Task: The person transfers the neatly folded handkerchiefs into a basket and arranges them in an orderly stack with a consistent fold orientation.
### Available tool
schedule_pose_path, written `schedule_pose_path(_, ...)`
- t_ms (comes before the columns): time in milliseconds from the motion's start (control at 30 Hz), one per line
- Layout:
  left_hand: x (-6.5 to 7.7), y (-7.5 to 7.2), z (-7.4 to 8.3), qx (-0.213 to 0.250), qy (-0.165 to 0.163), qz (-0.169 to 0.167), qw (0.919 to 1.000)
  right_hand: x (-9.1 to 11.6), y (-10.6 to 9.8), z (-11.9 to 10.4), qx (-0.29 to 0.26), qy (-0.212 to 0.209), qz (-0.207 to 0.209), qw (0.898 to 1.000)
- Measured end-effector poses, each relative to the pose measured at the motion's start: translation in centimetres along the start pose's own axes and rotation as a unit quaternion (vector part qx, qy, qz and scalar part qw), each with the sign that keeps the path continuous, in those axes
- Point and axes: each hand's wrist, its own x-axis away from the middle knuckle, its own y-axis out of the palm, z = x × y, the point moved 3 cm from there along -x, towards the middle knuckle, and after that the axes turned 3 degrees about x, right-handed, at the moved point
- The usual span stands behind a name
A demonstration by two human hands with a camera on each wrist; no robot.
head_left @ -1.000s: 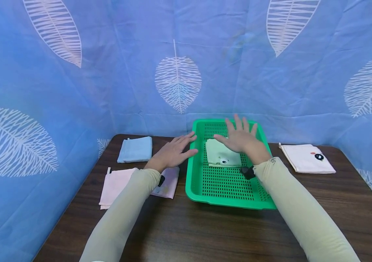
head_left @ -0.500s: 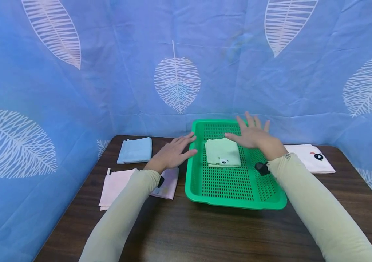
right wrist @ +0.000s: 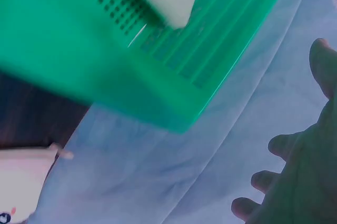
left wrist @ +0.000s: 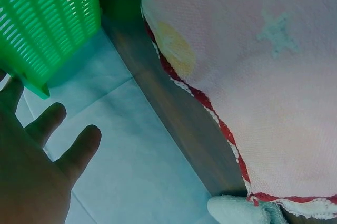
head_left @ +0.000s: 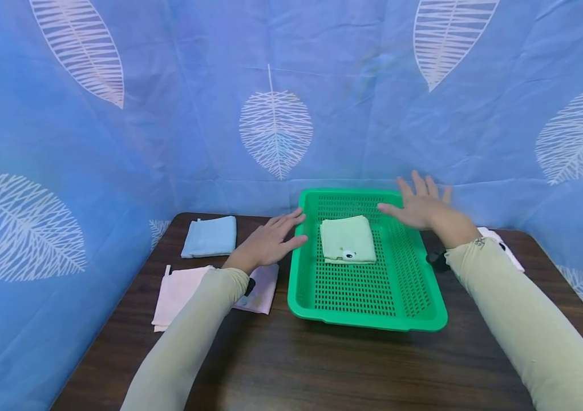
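A green plastic basket [head_left: 355,319] with slotted sides stands at the middle of the table in the head view. In it lies a folded pale green towel [head_left: 348,240] with a small cartoon face. My left hand [head_left: 268,240], fingers straight, is at the basket's left rim and holds nothing. Beneath that wrist is a folded pink towel [left wrist: 284,103] with a red-edged hem. Spread and holding nothing, my right hand [head_left: 422,208] is raised by the basket's far right corner. A folded white towel [head_left: 502,245] is partly hidden behind the right sleeve.
At the back left of the dark wooden table [head_left: 291,371] lies a folded light blue towel [head_left: 209,237]. Nearer, a pale pink towel [head_left: 181,291] is partly covered by the left sleeve. A blue curtain [head_left: 194,114] with white leaf prints hangs right behind the table.
My right hand has moved right, from above the basket to beyond its right rim, and its sleeve now covers much of the white towel. The left hand has stayed at the left rim.
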Motion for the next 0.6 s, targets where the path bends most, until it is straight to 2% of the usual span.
schedule_pose_path(333,0.0,0.0,-0.1,-0.002,-0.001,0.000,1.0000,0.9,-1.6,4.8,0.007,0.024,0.002,1.000)
schedule_pose_path(467,0.2,-0.3,-0.1,-0.001,-0.002,-0.001,1.0000,1.2,-0.8,6.5,0.003,0.032,-0.007,0.999)
schedule_pose_path(600,-0.1,0.1,0.0,-0.002,0.004,-0.001,1.0000,1.5,0.5,8.6,-0.011,0.047,-0.005,0.999)
